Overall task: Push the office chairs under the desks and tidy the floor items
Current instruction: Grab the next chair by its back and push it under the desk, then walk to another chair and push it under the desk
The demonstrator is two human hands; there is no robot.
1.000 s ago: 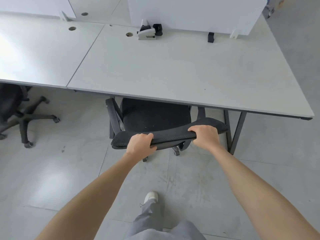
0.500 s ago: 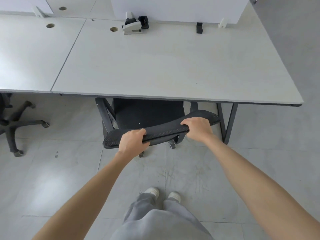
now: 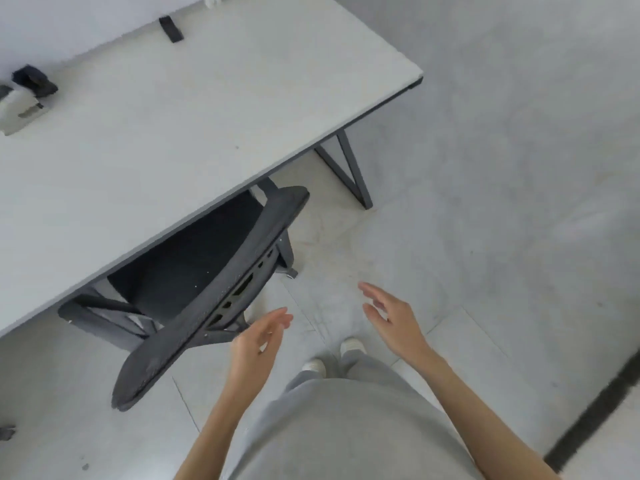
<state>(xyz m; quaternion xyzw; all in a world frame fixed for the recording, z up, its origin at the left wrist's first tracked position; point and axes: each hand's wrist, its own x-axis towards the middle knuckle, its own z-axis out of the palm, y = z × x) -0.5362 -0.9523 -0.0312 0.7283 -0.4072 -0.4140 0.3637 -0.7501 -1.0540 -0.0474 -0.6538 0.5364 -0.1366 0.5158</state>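
1. Head view: black mesh-backed office chair (image 3: 194,292) sits with its seat under the pale grey desk (image 3: 180,133), backrest outside the desk edge
2. Left hand (image 3: 258,341) just beside the backrest, fingers loosely spread, holding nothing
3. Right hand (image 3: 391,318) apart from the chair, fingers spread, empty

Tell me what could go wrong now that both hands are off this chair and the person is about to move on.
1. The black office chair has its seat under the desk, but the backrest juts out at an angle close to the feet; turning away could clip it.
2. Left hand and right hand hang open beside it, so it may roll on its casters.
3. A dark object at the left floor edge could be missed.
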